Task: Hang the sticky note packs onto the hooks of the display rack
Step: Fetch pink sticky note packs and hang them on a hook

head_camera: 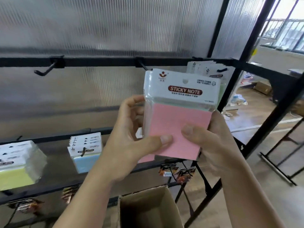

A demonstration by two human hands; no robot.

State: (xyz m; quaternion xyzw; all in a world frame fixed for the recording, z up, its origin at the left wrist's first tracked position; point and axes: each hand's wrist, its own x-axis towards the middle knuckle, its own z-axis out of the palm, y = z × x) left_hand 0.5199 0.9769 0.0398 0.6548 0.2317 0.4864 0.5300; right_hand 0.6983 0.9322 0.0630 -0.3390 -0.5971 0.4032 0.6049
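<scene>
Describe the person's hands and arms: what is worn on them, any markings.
Left hand and right hand are both bare: no gloves, rings, watch or bracelet in view. Left forearm and right forearm are bare too, no sleeve showing. Thumbnails are short and unpainted.

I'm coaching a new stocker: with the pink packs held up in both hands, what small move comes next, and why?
Probably shift the pink packs left and up so their hang hole meets the tip of the middle hook. The left hand and right hand both grip the packs, the hole shows empty, and that bare hook sits just above them.
</scene>
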